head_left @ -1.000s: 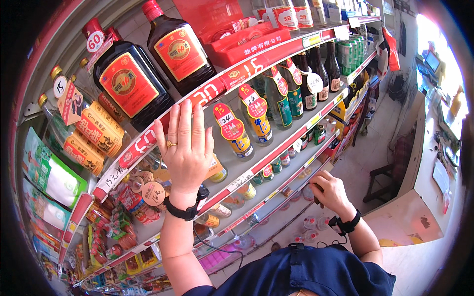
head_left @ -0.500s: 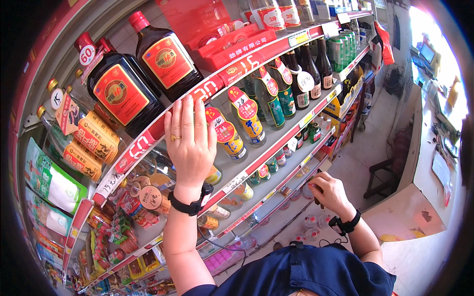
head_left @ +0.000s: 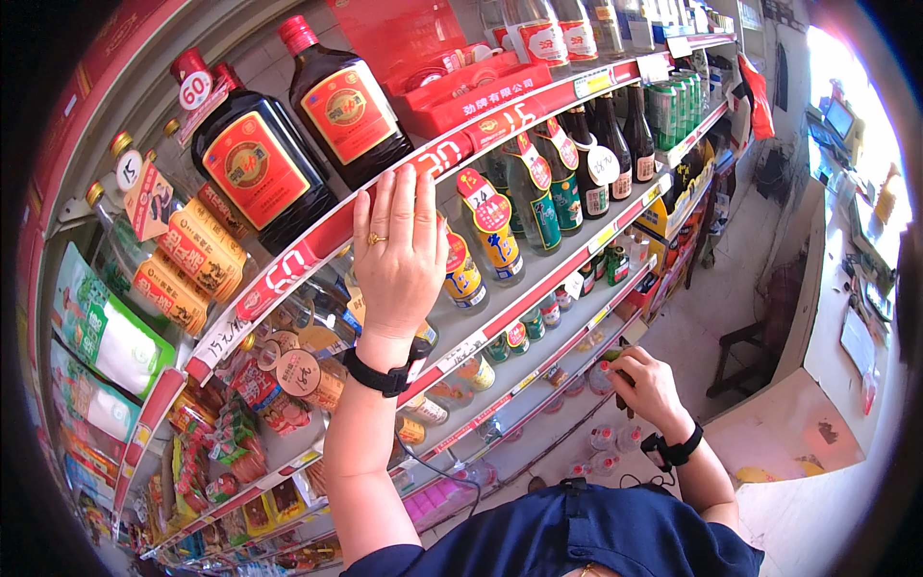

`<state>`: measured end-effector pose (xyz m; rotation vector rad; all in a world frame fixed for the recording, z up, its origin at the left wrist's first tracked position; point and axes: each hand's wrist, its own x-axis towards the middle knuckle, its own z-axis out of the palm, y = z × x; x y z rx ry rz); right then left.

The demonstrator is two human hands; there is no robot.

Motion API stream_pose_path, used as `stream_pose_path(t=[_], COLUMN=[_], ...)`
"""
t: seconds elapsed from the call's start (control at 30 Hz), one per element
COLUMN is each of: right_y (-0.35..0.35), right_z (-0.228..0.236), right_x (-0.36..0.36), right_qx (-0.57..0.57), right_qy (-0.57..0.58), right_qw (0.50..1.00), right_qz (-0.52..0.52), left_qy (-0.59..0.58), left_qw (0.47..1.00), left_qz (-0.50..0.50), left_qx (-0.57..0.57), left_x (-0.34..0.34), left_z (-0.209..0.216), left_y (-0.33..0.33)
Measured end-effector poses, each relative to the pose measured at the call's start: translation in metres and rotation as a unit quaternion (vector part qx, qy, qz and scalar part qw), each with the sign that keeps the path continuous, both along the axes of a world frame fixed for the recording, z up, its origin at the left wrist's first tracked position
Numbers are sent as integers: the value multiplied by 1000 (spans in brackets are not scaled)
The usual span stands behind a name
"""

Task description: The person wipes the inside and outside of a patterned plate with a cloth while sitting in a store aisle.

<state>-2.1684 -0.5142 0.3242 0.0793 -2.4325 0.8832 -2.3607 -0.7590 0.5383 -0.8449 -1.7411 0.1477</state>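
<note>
Head view shows us our left hand at mid-frame, back toward us, fingers straight and pressed together, their tips at the red shelf edge, which climbs from left of centre to the upper right. Dark bottles with red labels stand at upper left; a yellow-labelled bottle is just beside the hand. Our right hand, right of centre and lower, has curled fingers; we cannot tell what they pinch.

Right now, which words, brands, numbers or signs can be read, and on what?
Wording left uncopied; it stands on:
Red shelf strip: large pale numerals.
Large dark bottles: red labels.
Red box: pale characters.
White round tags: figures.
Lower-left packets: too small to read.
</note>
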Motion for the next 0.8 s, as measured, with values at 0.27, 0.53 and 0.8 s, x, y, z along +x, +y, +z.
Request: stream_pose_path(t=[0.27, 0.53, 0.8], right_y=[0, 5, -5], right_z=[-5, -13, -21], right_x=[17, 30, 28], right_qx=[-12, -5, -13], right_qy=[-26, -44, -59], right_qw=[999, 999, 998], right_qz=[-15, -17, -18], left_qy=[22, 24, 24], left_qw=[998, 995, 993], left_qz=[55, 25, 27], left_qx=[-35, -89, -112], left_x=[12, 12, -3], left_z=[4, 12, 10], left_y=[-19, -5, -9])
